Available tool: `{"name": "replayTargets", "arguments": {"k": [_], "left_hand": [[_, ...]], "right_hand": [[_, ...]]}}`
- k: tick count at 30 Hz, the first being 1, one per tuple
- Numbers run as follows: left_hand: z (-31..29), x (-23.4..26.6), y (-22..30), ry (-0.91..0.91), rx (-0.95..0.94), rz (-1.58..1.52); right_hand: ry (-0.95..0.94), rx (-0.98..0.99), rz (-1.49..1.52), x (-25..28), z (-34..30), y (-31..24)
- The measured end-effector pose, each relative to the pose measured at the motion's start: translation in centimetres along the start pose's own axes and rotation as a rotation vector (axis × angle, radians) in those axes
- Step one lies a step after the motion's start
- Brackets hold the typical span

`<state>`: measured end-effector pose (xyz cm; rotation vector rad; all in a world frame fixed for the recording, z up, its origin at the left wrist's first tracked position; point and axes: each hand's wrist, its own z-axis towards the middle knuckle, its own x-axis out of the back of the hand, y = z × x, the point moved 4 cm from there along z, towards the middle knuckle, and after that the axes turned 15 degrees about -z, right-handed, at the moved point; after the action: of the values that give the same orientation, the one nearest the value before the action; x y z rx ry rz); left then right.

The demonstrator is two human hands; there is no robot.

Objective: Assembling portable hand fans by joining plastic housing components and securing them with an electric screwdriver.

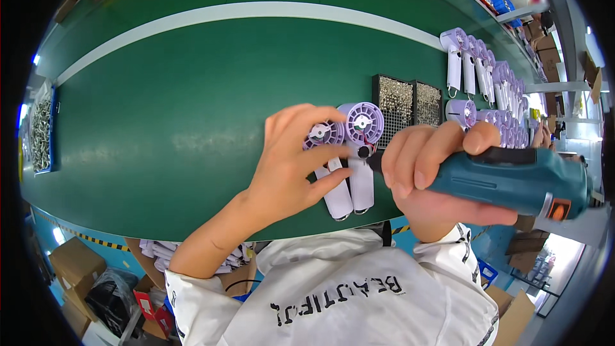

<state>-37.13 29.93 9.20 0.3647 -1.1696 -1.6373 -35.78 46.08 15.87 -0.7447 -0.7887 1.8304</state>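
Covering bench: green belt [160, 109] (white stripe [256, 10]) — cardboard boxes [73, 263] below.

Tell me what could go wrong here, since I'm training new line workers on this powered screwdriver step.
The left hand steadies two lilac fan housings with its fingertips close to the tip of the teal electric screwdriver in the right hand; a slip might catch a finger. The housings lie loose on the green belt, so they may twist. Thin wires show inside and could be nicked.
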Motion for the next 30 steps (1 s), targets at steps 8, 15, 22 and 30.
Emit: {"name": "replayTargets", "arguments": {"k": [8,15,22,30], "left_hand": [[-0.4,0.3,-2.0,0.084,0.229,-0.087],[-0.3,-0.1,-2.4,-0.012,0.28,-0.08],[-1.1,-1.7,-4.0,0.062,0.347,-0.25],[-1.1,-1.2,-2.4,0.045,0.377,-0.276]], "right_hand": [[0.07,0.073,-0.137,0.8,0.5,2.1],[0.235,0.074,-0.037,0.9,0.7,3.9],[0.322,-0.272,-0.365,0.7,-1.5,6.7],[0.168,-0.278,-0.312,-0.4,-0.9,6.1]]}}
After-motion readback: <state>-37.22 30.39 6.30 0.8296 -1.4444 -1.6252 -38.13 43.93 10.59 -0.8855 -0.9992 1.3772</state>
